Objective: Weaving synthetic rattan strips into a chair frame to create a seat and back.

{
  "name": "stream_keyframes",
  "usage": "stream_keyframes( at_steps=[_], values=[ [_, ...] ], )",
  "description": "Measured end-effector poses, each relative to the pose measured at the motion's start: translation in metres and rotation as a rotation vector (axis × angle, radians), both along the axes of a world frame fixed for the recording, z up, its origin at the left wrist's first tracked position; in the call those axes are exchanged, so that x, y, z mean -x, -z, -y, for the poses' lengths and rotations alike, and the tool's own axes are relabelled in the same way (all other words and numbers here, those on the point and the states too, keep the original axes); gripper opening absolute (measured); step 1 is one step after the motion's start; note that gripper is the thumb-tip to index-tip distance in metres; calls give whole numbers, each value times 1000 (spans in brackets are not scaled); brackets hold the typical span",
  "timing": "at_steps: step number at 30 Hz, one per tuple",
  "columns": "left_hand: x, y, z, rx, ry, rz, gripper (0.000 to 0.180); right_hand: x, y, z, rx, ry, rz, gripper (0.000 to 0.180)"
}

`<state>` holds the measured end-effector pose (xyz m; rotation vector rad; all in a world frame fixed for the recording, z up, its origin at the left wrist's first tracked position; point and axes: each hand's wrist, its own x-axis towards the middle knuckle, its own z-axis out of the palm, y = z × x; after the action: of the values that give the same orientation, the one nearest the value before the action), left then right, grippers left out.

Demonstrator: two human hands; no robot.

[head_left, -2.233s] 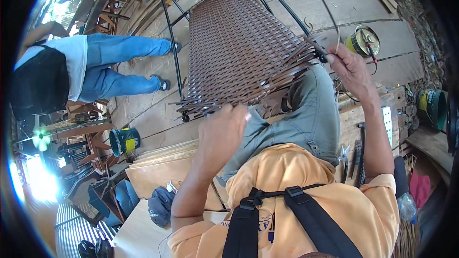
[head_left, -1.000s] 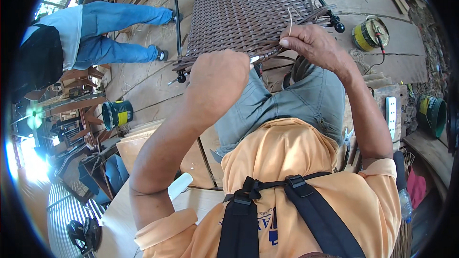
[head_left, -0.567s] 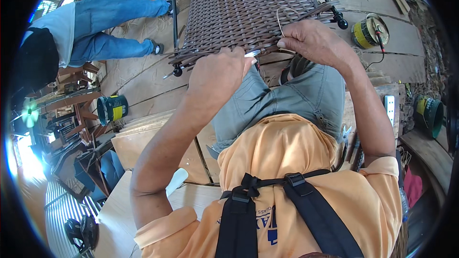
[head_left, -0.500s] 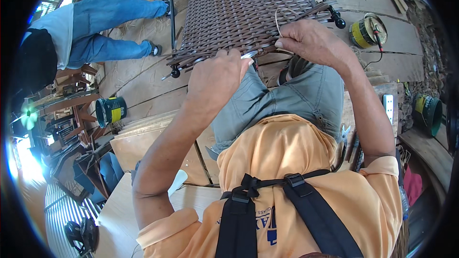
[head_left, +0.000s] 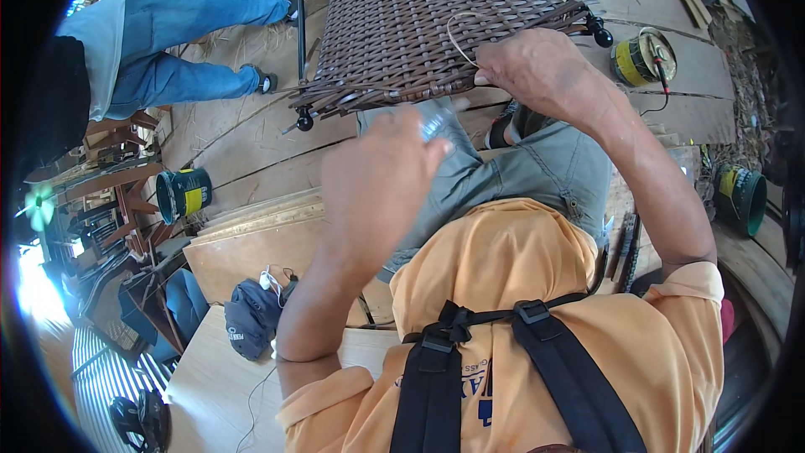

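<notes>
A brown woven panel on a dark metal frame lies in front of me, loose strand ends sticking out along its near edge. At the right part of that edge, my right hand is closed, its thumb and fingers pinching a thin pale strand that loops up over the weave. My left hand, smeared by motion, is off the edge above my thigh. Its fingers are curled round a shiny, pale thing, too blurred to name. A strand wraps round the edge between the hands.
A person in blue jeans stands at the left. Green buckets are on both sides, and a yellow-labelled can with a red-handled tool is at the right. A dark cap lies on the board beside my left arm.
My left hand has drawn back from the woven edge toward me, with the shiny thing in it. The right hand has shifted slightly left, still pinching the strand. The cap has come into view.
</notes>
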<state>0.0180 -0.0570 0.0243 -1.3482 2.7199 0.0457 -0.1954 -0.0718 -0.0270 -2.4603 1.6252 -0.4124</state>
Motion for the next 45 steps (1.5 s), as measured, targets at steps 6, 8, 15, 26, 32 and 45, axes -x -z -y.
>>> stream_keyframes(
  at_steps=[6, 8, 15, 26, 32, 45],
  values=[
    [-15, 25, 51, -216, -291, -208, 33, -19, -5, 3, -129, 7, 19, 14],
    [-11, 26, 53, -190, -234, -270, 35, -28, -10, 6, -70, -36, -32, 13],
    [-12, 25, 40, -218, -237, -276, 35, 7, -31, 3, -311, 138, -122, 18],
    [-1, 27, 48, -236, -139, -396, 31, 32, -33, 9, -161, 214, -135, 45],
    [-22, 37, 45, -316, -148, -510, 28, 109, -25, 17, 8, 152, -151, 49],
    [-40, 37, 80, -499, -164, -346, 25, 104, -1, -33, 548, 200, 59, 23]
  ],
)
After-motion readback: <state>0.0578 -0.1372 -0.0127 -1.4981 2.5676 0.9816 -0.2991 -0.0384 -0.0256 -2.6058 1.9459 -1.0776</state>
